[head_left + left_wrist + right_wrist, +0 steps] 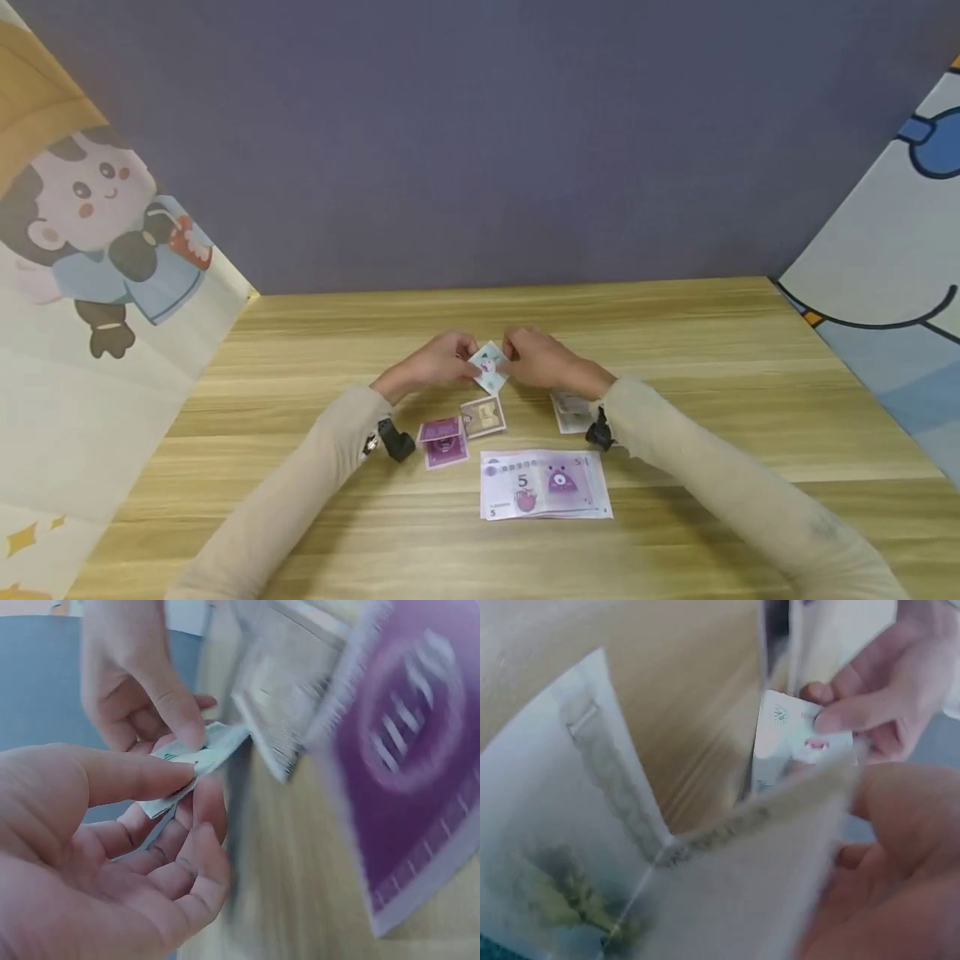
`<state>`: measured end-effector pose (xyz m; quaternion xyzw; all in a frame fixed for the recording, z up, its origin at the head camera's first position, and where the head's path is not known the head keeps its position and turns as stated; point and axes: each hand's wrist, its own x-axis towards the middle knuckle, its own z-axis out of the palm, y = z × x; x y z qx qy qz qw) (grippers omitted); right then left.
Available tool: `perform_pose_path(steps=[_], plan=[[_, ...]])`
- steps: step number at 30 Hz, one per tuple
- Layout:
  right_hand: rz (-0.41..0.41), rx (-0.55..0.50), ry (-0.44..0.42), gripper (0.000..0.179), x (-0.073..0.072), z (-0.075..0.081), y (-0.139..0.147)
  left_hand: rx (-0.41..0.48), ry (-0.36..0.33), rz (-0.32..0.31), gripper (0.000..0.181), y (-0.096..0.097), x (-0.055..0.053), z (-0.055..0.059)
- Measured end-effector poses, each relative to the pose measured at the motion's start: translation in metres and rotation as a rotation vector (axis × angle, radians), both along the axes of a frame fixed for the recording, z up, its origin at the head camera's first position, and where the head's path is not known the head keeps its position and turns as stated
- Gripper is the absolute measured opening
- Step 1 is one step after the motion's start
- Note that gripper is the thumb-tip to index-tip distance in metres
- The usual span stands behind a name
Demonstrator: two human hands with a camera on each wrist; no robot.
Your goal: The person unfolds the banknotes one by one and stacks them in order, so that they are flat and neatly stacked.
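A small folded pale-green play banknote [489,379] is held up above the table between both hands. My left hand [441,360] pinches its left side between thumb and fingers. On the other side, my right hand [546,362] pinches it with the thumb on top. In the left wrist view the folded banknote [217,748] shows several layers of paper. A creased purple banknote [447,450] and a folded tan banknote [483,417] lie nearest the left hand. Under the right wrist is a folded whitish-grey banknote [572,412], partly hidden by the sleeve.
A stack of flat purple-and-white banknotes [546,485] marked 5 lies at the front middle of the wooden table [360,533]. A dark blue-grey panel [480,150] stands behind. Cartoon-printed panels [112,250] flank both sides.
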<state>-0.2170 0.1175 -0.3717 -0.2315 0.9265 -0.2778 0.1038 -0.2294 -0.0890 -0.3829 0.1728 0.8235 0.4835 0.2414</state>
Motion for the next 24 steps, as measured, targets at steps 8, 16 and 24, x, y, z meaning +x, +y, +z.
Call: perform_pose_path(steps=[8, 16, 24], plan=[[0.089, -0.341, 0.041, 0.005, 0.01, 0.018, 0.01, 0.212, -0.121, -0.049, 0.02, -0.017, 0.017, 0.024], [0.126, -0.409, 0.128, 0.016, 0.041, 0.042, 0.021, 0.373, -0.132, -0.192, 0.032, -0.028, 0.053, 0.039], [0.151, -0.457, 0.137, 0.016, 0.077, 0.055, 0.03, 0.526, -0.204, -0.21, 0.043, -0.022, 0.082, 0.04]])
